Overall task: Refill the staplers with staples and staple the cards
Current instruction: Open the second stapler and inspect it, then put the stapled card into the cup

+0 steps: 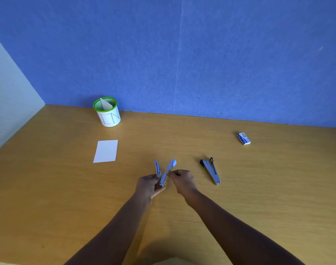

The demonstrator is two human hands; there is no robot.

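Pale blue metal stapler (165,174) swung open in a V, held above wooden counter (268,188). Left hand (147,185) curled round its hinge end; right hand (182,180) pinches the upper arm between thumb and fingertips. Black-and-silver stapler (211,171) lies open on counter, just right of right hand. Blue-white staple box (243,138) well apart, far right. White rectangular card (106,151) flat, to the left, in front of green-rimmed mesh cup (108,113).

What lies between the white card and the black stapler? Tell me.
Head view: the opened light-blue stapler, held by the left hand and right hand, sits between the white card and the black stapler.
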